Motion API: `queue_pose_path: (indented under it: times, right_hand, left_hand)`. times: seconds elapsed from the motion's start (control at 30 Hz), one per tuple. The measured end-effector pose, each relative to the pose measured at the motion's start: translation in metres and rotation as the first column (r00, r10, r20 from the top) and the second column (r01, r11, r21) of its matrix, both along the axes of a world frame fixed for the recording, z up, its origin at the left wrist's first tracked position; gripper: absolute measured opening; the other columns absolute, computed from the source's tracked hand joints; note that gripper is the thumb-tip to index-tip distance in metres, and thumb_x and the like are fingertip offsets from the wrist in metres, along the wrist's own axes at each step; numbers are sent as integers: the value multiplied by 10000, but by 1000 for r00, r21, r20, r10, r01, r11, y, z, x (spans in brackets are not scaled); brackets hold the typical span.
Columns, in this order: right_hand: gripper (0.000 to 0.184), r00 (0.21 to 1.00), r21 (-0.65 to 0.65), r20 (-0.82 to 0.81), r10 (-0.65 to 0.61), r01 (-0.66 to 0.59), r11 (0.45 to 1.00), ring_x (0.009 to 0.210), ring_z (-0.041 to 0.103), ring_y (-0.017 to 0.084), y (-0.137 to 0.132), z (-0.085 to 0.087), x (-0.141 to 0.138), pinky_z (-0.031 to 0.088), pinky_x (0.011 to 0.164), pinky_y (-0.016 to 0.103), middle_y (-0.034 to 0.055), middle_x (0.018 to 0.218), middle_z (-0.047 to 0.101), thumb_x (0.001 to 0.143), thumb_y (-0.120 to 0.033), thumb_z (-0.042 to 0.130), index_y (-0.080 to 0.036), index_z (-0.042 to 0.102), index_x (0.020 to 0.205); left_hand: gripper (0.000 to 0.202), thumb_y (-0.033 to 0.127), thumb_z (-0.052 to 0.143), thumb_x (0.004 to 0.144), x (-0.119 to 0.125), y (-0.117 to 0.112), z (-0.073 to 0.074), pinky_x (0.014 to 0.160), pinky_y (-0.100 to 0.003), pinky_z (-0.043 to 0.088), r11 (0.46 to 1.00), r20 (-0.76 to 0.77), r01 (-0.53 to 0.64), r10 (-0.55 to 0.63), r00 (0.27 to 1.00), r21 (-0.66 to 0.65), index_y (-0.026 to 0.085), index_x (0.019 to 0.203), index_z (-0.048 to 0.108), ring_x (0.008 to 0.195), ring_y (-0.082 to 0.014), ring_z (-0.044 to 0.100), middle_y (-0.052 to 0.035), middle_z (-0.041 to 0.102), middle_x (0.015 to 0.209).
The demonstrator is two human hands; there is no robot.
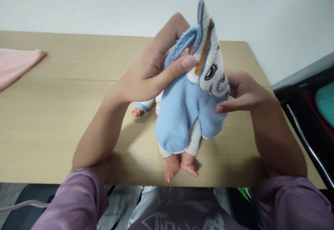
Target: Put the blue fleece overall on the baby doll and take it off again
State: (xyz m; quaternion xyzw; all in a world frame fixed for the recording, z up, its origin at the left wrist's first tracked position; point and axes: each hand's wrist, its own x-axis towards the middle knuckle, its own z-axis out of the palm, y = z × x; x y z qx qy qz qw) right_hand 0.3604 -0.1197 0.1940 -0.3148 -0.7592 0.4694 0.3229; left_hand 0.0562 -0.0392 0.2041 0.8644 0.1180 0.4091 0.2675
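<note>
A baby doll (173, 165) lies on its back on the table, feet towards me, in white and light blue clothes. In front of its body I hold up a light blue fleece doll garment (173, 118) with a white panel embroidered with an eye and a brown stripe. My left hand (159, 66) grips its upper left part, thumb on the front and fingers behind, near a blue loop. At the right edge my right hand (241, 91) pinches the cloth, its fingertips partly hidden behind it. The garment covers the doll's head and most of its trunk; one small hand shows at left.
The wooden table (65, 125) has its front edge close to my body. A pink cloth (18, 63) lies at the far left. A black-framed object with a metal bar (308, 139) stands along the right side. Behind the table rises a pale wall.
</note>
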Motion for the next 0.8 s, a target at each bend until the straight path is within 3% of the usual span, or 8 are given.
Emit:
queue_pose_path:
  times: [0.1,0.2,0.3,0.43,0.53,0.6,0.7,0.8]
  right_hand:
    - [660,997,-66,-47,58,-61,996,1495,795,376,3,-5,2,679,1271,440,102,1467,871,889,-540,1113,-221,868,1413]
    - [450,980,-113,23,200,-196,974,1421,838,337,4,-2,-1,683,1255,433,76,1348,902,1010,-547,1014,-232,895,1308]
    - [353,952,-114,110,286,-274,955,1265,880,313,-1,7,-9,737,1115,384,60,1231,917,1001,-446,1022,-210,905,1235]
    - [380,991,12,49,121,-122,993,1123,893,286,-10,13,-18,759,983,333,22,1142,911,919,-355,1102,-242,908,1226]
    - [409,990,78,-61,-127,132,988,1173,889,292,-13,11,-19,766,1093,373,26,1213,935,853,-279,1153,-282,922,1189]
    - [434,976,67,-88,-197,204,977,1211,888,284,-12,11,-16,755,1138,370,32,1265,945,840,-246,1161,-284,922,1200]
    - [357,999,-18,25,-39,40,999,1242,884,297,-9,15,-10,754,1123,364,29,1181,930,865,-275,1128,-267,891,1132]
    - [326,983,-30,145,114,-111,993,1193,863,310,-6,14,-10,755,1071,382,28,1066,877,895,-329,1101,-236,845,1075]
  left_hand:
    - [533,804,586,1186,2,-4,-2,1053,-557,711,992,67,-18,9,998,126,310,1264,769,1246,-358,784,-100,651,1241]
    - [474,702,575,1227,0,-9,-2,1079,-547,703,983,37,-22,16,999,180,298,1347,794,1290,-349,778,-86,656,1274]
    - [482,663,532,1243,-3,-11,2,1115,-567,666,979,-22,50,-47,999,197,268,1366,779,1272,-328,784,-70,660,1273]
    - [527,778,559,1190,-5,-4,4,1007,-523,672,994,-28,60,-58,998,88,277,1220,719,1106,-299,795,-65,658,1191]
    - [471,775,640,1149,-6,3,4,917,-497,658,999,-22,39,-38,999,39,307,1162,691,1040,-306,765,-55,620,1084]
    - [428,736,676,1140,-6,6,4,906,-499,637,998,-30,57,-56,998,38,308,1150,683,1012,-302,724,-54,596,1052]
    - [397,692,682,1145,-6,5,3,897,-484,612,996,32,79,-81,996,46,297,1118,657,978,-270,656,-47,559,1049]
    - [393,670,669,1172,-5,-1,4,954,-490,623,999,23,26,-26,999,-24,279,1130,657,1036,-267,673,-42,548,1080]
